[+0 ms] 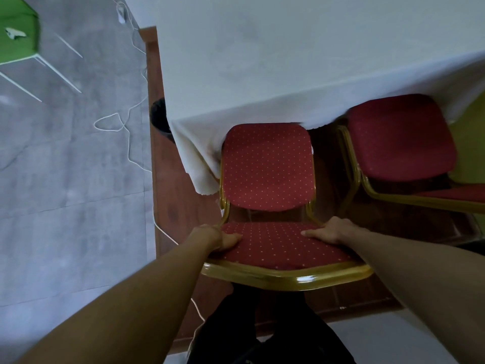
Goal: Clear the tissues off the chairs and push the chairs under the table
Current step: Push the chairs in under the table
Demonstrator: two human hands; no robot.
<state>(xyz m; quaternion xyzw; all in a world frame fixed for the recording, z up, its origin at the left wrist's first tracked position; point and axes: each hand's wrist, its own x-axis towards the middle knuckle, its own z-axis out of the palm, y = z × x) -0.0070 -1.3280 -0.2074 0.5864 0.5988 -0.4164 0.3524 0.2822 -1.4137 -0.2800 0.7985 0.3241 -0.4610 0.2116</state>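
Observation:
A red dotted chair with a gold frame stands right in front of me; its seat [267, 166] has its far edge touching the hanging white tablecloth [262, 61]. My left hand [223, 236] grips the left side of its backrest [283, 248], and my right hand [328, 229] grips the right side. No tissue lies on this seat. A second red chair [401, 137] stands to the right, its seat partly beneath the cloth. At the far upper left, a green chair [18, 48] carries a crumpled white tissue [15, 34].
The chairs and table stand on a brown wooden floor strip [168, 206]; grey floor lies to the left. A black bin [160, 116] sits at the table's left corner. A white cable [126, 127] snakes over the floor. My dark trouser legs [262, 332] are below the backrest.

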